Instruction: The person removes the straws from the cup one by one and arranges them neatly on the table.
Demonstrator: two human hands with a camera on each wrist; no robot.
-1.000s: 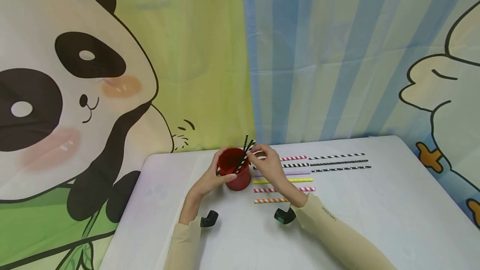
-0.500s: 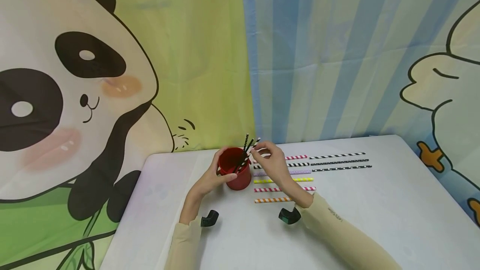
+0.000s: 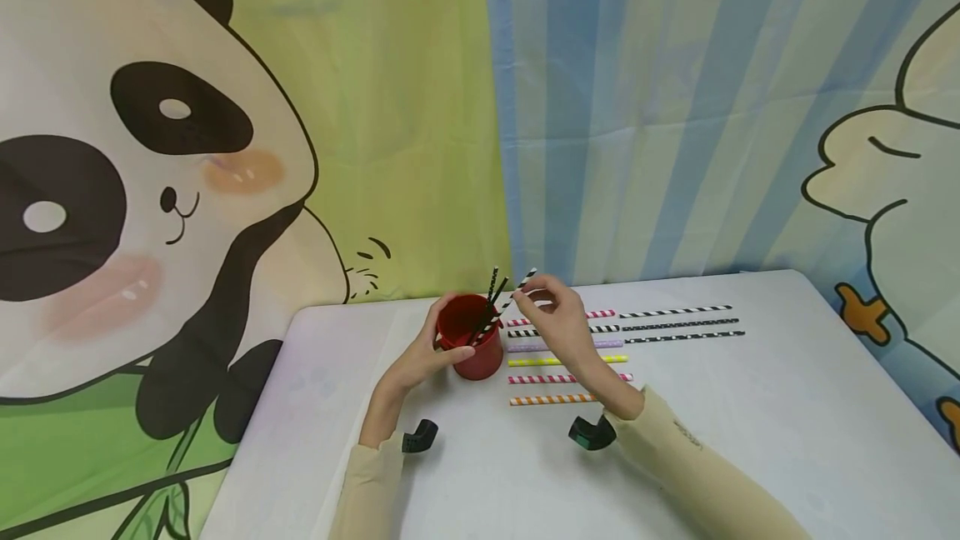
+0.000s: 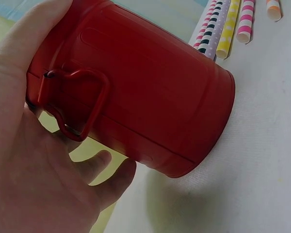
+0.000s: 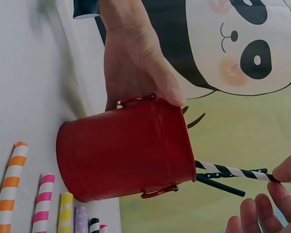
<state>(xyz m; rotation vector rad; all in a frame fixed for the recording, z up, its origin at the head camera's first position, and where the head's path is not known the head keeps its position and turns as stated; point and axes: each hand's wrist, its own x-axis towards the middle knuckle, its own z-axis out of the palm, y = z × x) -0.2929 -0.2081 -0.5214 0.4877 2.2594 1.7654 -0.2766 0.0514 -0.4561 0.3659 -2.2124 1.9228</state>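
My left hand holds a small red metal bucket by its left side, thumb at the rim. In the left wrist view, a wire handle hangs on the bucket's side near the palm. My right hand pinches the upper part of a black-and-white striped paper straw between thumb and fingers. That straw slants up to the right, its lower end inside the bucket. Two more straws lean out of the bucket beside it: a black one with white dots and a dark one.
Right of the bucket, several straws lie in rows on the white table, among them an orange striped straw, a yellow one and a lilac one. Farther right lie three black-and-white straws. A printed curtain hangs behind.
My right hand has moved right and slightly up, and the striped straw's top has moved with it, away from the other two. The left hand and bucket stay nearly still.
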